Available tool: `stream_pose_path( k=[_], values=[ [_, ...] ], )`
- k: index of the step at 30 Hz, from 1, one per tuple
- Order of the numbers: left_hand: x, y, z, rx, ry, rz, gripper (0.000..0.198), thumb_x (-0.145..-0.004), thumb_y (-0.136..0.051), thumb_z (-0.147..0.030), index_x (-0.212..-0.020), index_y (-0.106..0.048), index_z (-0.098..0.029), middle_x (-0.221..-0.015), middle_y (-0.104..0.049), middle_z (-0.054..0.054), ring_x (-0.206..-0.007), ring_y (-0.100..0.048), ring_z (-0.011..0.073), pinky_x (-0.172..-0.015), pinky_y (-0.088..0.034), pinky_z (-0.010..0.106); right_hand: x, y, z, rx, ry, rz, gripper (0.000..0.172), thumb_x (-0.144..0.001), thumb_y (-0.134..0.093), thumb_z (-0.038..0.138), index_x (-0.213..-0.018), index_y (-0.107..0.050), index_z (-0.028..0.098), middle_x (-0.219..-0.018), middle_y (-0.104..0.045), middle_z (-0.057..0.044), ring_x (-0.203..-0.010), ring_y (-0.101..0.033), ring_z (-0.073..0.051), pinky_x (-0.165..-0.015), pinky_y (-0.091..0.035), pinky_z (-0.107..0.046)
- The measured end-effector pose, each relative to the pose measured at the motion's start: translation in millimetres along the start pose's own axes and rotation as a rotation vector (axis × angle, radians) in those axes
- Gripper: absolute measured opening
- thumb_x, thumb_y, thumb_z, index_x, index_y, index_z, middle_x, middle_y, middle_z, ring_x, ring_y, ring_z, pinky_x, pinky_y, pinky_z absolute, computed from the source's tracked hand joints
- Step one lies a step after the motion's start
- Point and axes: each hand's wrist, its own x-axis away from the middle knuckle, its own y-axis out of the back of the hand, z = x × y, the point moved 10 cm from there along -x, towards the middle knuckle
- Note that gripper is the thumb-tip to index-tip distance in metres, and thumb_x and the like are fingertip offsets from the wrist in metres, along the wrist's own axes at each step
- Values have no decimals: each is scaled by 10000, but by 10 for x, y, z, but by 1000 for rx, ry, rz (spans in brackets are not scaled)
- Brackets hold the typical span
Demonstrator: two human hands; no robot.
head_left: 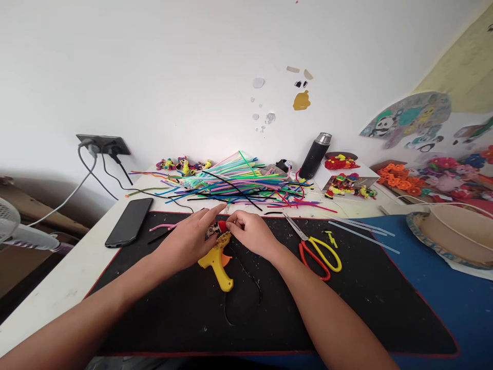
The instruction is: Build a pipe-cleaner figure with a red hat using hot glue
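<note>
Head view showed our left hand (pixel 191 237) and right hand (pixel 251 234) pinching, fingertips closed, a small red-and-black fuzzy figure (pixel 218 227), held above the yellow plastic glue gun (pixel 216 260) at its 6 o'clock, likely to keep glue close.

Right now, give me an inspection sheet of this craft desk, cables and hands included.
Surface: black desk mat with red edge on a white table; scrap bits on the mat.
Job's things: small red, black and white craft piece, above a yellow plastic glue gun lying on the mat.
Clutter: heap of coloured pipe cleaners, red-and-yellow-handled scissors, black phone, black flask.
Hands: left hand and right hand both pinch the craft piece.
Cables: black cord looping on the mat by the glue gun; leads plugged into the wall socket.
Surroundings: white wall; pale fan at left; finished craft figures at right.
</note>
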Motion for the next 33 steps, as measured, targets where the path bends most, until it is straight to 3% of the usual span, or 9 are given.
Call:
stream_pose_path(
  k=[6, 14, 21, 33],
  values=[
    [6, -18, 22, 10, 5, -18, 666, -917, -510, -220, -1569, -370, -219, -1227, -662, 121, -1157, -643, 297, -987, -517, 423, -2, -10, -24, -101, -8, -14, 155, -971, -603, 358, -961, -677, 222, -681, -585, 31, -593, -524, -145, -563, -340, -266],
    [16, 43, 165, 72, 97, -138, 659, -909, -520, -215, -1554, -385, -207, -1095, -629, 76, -1043, -625, 261, -942, -503, 390, -25, -8, -114, -327, -36, -34, 198, -985, -581, 389, -963, -661, 210, -590, -540, 62, -437, -478, -115, -500, -374, -258],
    [19, 97, 402, 206, 226, -271, 622, -888, -540, -227, -1502, -458, -173, -915, -546, 12, -839, -565, 203, -795, -484, 340, -39, -29, -176, -340, -61, -61, 201, -965, -594, 395, -942, -658, 206, -599, -545, 59, -436, -483, -113, -475, -362, -252],
    [26, 219, 624, 305, 317, -346, 631, -872, -573, -241, -1492, -468, -184, -879, -501, -13, -826, -533, 191, -813, -456, 331, -52, -35, -228, -243, -65, -110, 232, -964, -584, 421, -931, -674, 211, -537, -508, 63, -442, -478, -140, -506, -367, -278]
  ],
)
